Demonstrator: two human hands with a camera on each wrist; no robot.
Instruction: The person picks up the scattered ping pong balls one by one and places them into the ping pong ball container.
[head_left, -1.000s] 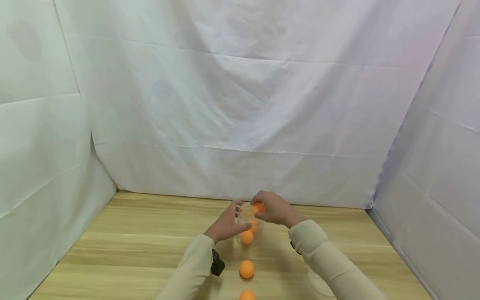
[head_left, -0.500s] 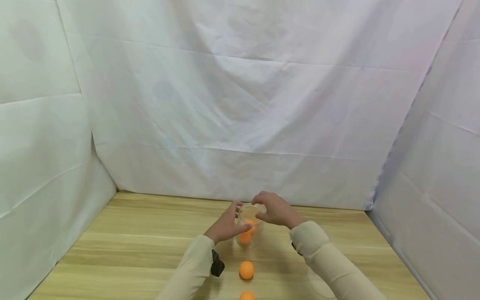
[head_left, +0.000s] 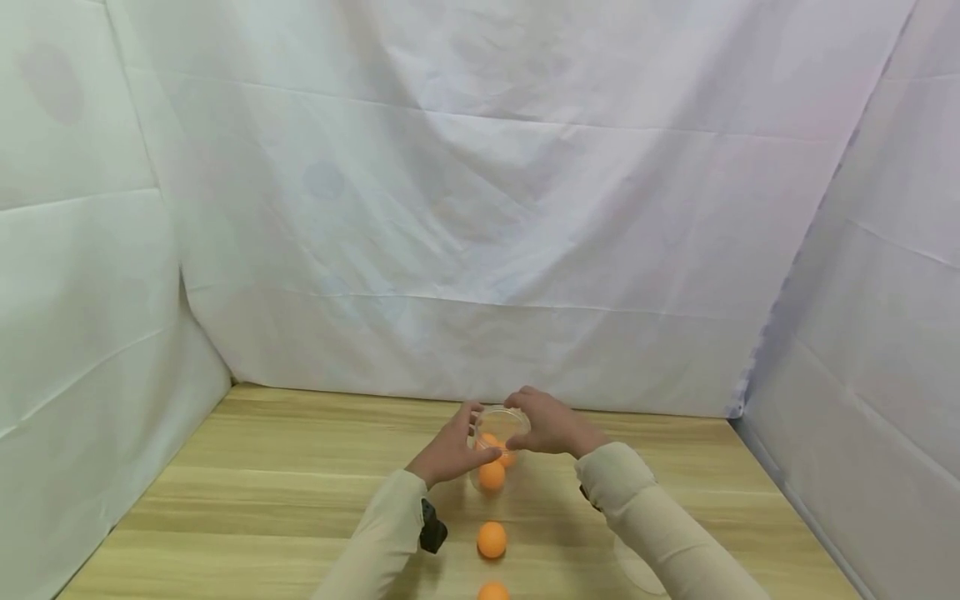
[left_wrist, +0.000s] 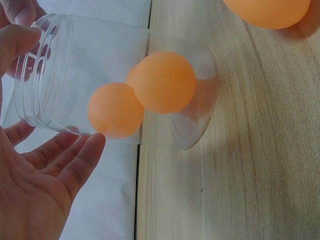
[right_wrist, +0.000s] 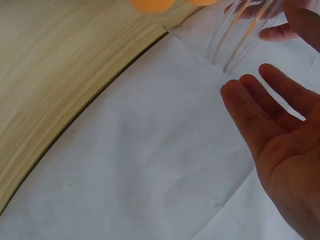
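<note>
Near the middle of the wooden worktop (head_left: 262,500), toward its back edge, my left hand (head_left: 450,450) cups the clear round plastic jar (left_wrist: 120,90) w/ fingers curved round its side. Three orange ping-pong balls (left_wrist: 165,82) sit inside. My right hand (head_left: 551,425) hovers at the rim, fingers relaxed & apart, holding nothing. Two more orange balls (head_left: 492,540) lie toward the front edge.
</note>
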